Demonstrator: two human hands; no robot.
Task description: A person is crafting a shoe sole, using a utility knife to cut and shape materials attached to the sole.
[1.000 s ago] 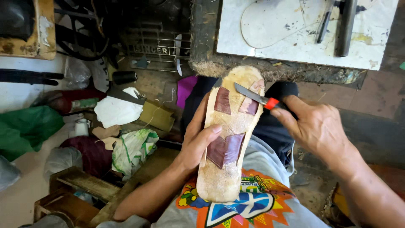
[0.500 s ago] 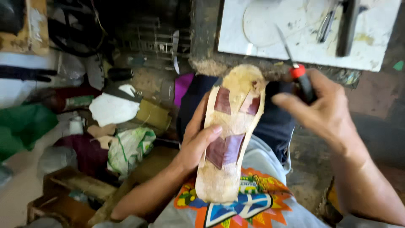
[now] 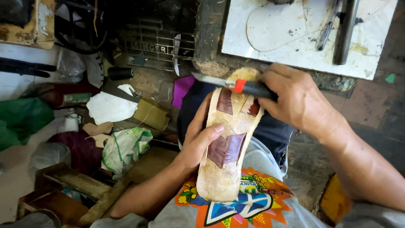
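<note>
Far side blocked: white slab (image 3: pixel 375 50) on a dark bench edge just beyond the sole (image 3: pixel 230 143). Left floor cluttered with bags (image 3: pixel 122 147), scraps and wooden blocks (image 3: pixel 71 181). Right, bare brown floor (image 3: pixel 375 114) beyond the right hand (image 3: pixel 299 101) offers passage.

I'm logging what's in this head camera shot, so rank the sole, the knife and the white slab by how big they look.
1. White slab, though the frame cuts it off.
2. Sole, but it lies nearer the camera, so the top two are unsure.
3. Knife, clearly smallest, partly hidden in the right hand.
</note>
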